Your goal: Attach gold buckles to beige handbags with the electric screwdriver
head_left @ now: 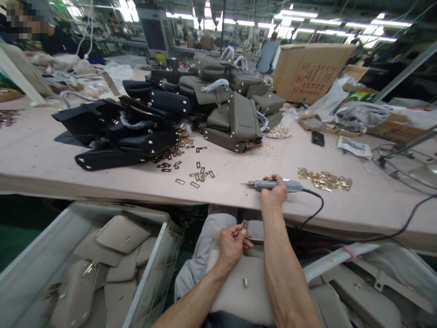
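My right hand (275,191) is wrapped round a grey electric screwdriver (293,185) just above the table, its bit pointing left and its dark cord trailing right. Between the fingertips of my left hand (234,243) is a small gold metal plate (246,224), held over my lap. Under that hand lies a beige bag panel (235,287) with a small metal fitting (245,283) on it. Loose rectangular metal plates (201,174) are scattered on the table left of the screwdriver, and a pile of gold metal pieces (324,179) lies to its right.
Black handbags (112,125) and olive-grey handbags (235,118) are heaped at the back. A plastic crate (150,269) of beige bag pieces stands at left, another bin (337,262) at right. A phone (317,138) and a carton (309,73) are on the table.
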A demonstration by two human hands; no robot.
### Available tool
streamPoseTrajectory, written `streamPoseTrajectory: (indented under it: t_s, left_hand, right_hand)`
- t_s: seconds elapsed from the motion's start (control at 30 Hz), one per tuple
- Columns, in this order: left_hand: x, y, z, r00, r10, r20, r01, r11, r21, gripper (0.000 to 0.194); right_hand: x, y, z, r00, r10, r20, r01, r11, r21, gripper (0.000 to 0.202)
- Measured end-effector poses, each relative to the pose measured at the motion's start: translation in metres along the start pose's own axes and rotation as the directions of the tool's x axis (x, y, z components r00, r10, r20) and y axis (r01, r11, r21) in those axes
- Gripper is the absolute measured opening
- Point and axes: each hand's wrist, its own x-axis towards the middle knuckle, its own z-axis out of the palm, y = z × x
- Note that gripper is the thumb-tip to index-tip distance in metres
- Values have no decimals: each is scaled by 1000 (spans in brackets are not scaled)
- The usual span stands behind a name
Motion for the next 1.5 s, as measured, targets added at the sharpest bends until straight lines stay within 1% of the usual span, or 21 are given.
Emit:
streamPoseTrajectory:
  t_s: [0.2, 0.43, 0.67, 0.8, 1.03, 1.13, 1.23, 1.33, 1.4, 1.5]
  left_hand:
    - [0, 0, 0, 1000, 6, -9, -6, 1000, 4, 46]
    - [1, 0, 1, 1000, 4, -6, -4, 1000, 18, 44]
    - [1, 2, 1, 1000, 1, -3, -1, 1000, 11, 43]
    - [1, 2, 1, 1000, 3, 1, -3, 1000, 26, 45]
    - [2, -4, -1, 1000, 18, 13, -18, 999, 28, 46]
    - [2, -5, -2, 999, 37, 18, -37, 999, 28, 44]
    - [3, -1, -1, 1000, 21, 21, -21, 1000, 20, 42]
    - [2, 4, 1, 1000, -13, 24, 13, 1000, 0, 39]
    - [3, 6, 3, 999, -28, 25, 28, 1000, -13, 35]
    - [3, 5, 4, 998, -57, 27, 58, 998, -27, 29]
  right_hand:
    - [3, -8, -2, 1000, -6, -14, 6, 1000, -1, 16]
    - [4, -5, -3, 1000, -28, -13, 28, 999, -32, 21]
    - [5, -3, -2, 998, -51, -28, 50, 998, -27, 19]
    - [6, -2, -1, 997, -65, -36, 63, 997, -35, 23]
    - [6, 0, -1, 997, -60, -39, 59, 998, -38, 23]
    - [4, -3, 3, 998, -40, -46, 39, 999, -26, 20]
    - [-1, -14, 7, 999, -15, -46, 13, 1000, -26, 17]
    - [-12, -33, 2, 1000, -10, 16, 11, 999, -36, 15]
    - [-25, -48, -7, 993, -22, 119, 30, 998, -59, 16]
    - [-54, -67, -24, 964, -31, 264, 72, 987, -146, 18]
